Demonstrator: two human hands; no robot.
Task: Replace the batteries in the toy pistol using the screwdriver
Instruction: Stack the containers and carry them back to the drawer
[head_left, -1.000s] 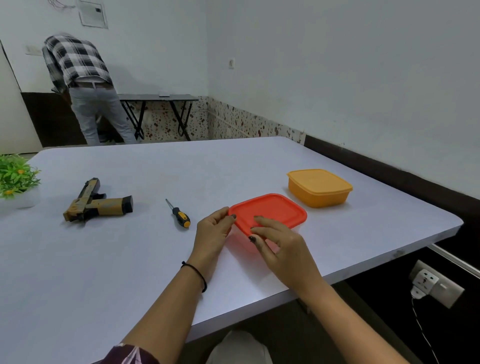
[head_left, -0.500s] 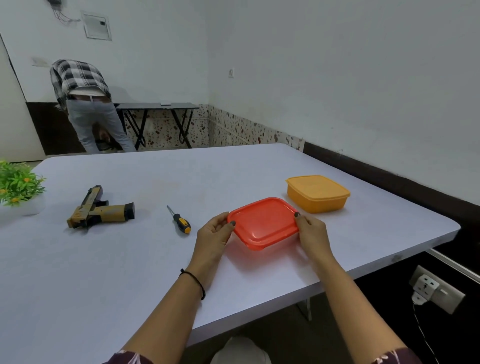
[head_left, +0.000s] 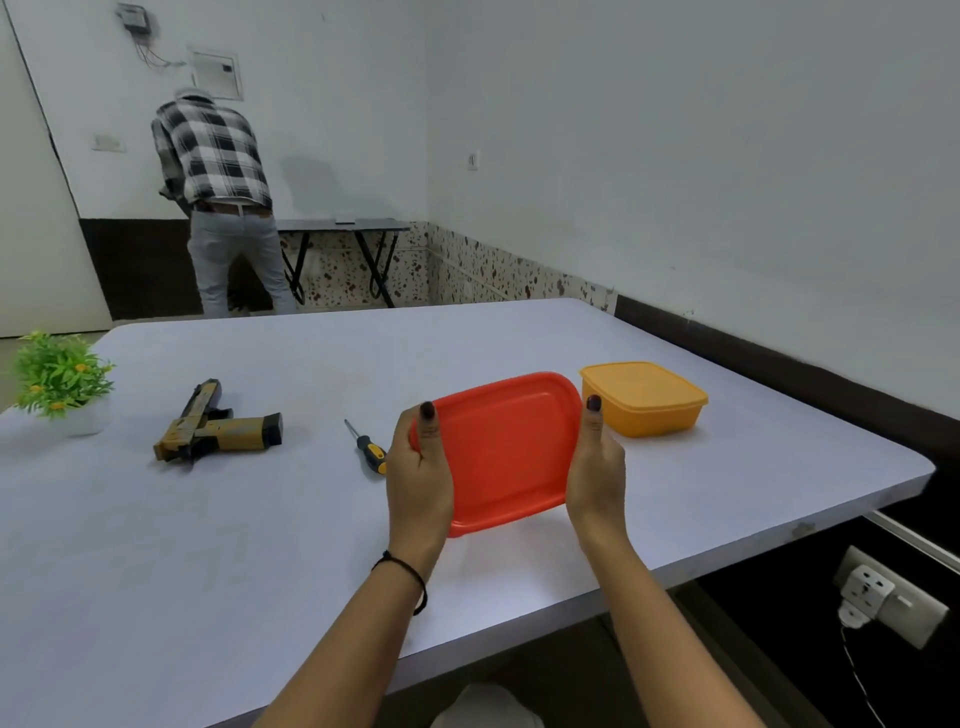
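Left hand (head_left: 418, 486) and right hand (head_left: 596, 480) grip closed red container (head_left: 509, 452).

Bare workroom: white table (head_left: 260, 545), folding table (head_left: 337, 224)

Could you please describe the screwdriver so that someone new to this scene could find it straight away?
On the big white table, look between the tan toy pistol and the left hand gripping the red container. The screwdriver lies flat there, the only thing with a thin metal shaft and black-and-yellow handle.

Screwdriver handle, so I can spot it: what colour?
Screwdriver handle is black and yellow; head view.
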